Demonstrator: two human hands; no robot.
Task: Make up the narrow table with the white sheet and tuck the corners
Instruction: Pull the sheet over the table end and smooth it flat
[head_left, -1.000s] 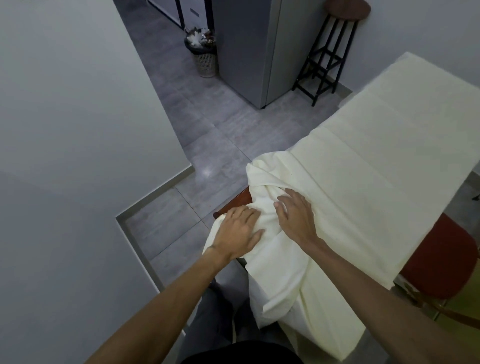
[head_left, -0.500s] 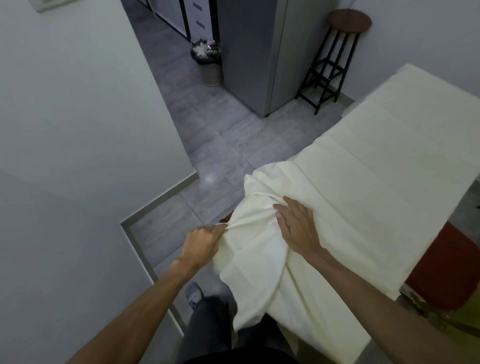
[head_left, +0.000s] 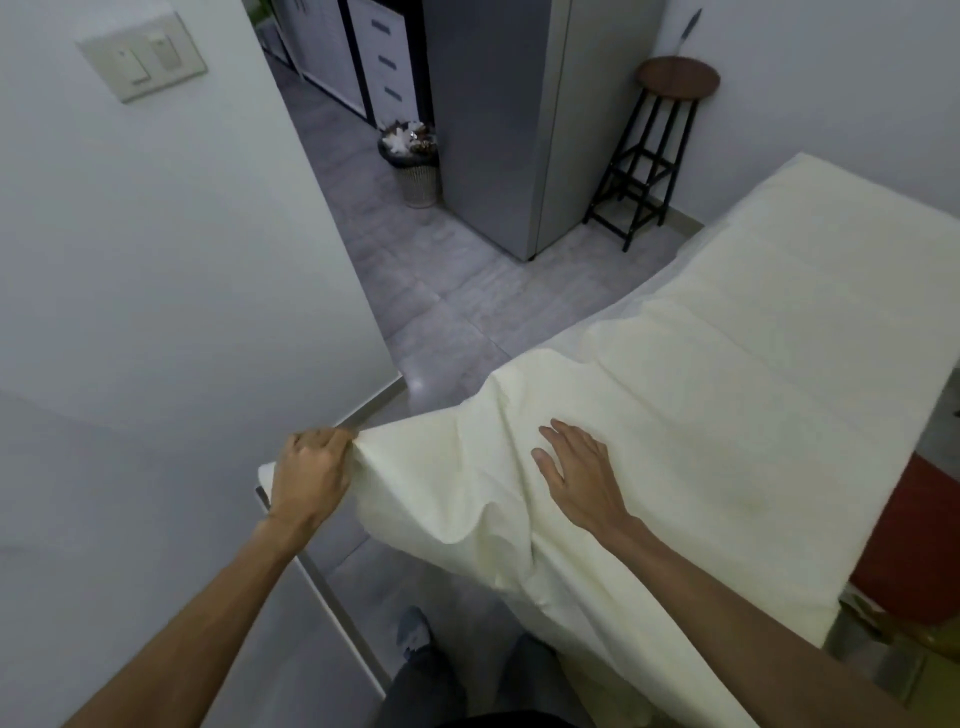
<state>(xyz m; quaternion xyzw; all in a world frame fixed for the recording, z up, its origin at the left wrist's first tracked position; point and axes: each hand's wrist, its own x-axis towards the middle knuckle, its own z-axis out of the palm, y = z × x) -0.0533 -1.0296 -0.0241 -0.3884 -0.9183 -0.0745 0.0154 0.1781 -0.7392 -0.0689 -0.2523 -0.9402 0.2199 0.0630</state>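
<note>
From the head camera, the white sheet (head_left: 727, 389) lies along the narrow tabletop (head_left: 927, 540), which runs away to the upper right. The tabletop's red padding shows only at the right side, below the sheet's hanging edge. At the near end the cloth is loose and creased, and a fold of it droops over the end towards the person's legs. The left hand (head_left: 311, 467) has its fingers curled round the sheet's near-left edge and holds it stretched out to the left, off the tabletop and over the grey tiled floor (head_left: 457, 291). The right hand (head_left: 576, 467) lies palm down on the sheet on top of the tabletop, fingers straight and spread, thumb out to the left. The near corner of the tabletop is hidden under the cloth, so how the sheet sits on it cannot be told. A shoe (head_left: 415, 631) shows on the floor below. Farther off, a dark stool (head_left: 675, 78) stands against the wall beside a tall grey cabinet (head_left: 498, 130), with a waste basket (head_left: 418, 176) to the cabinet's left. A light switch (head_left: 140, 57) is on the white wall (head_left: 156, 260) at the left.
</note>
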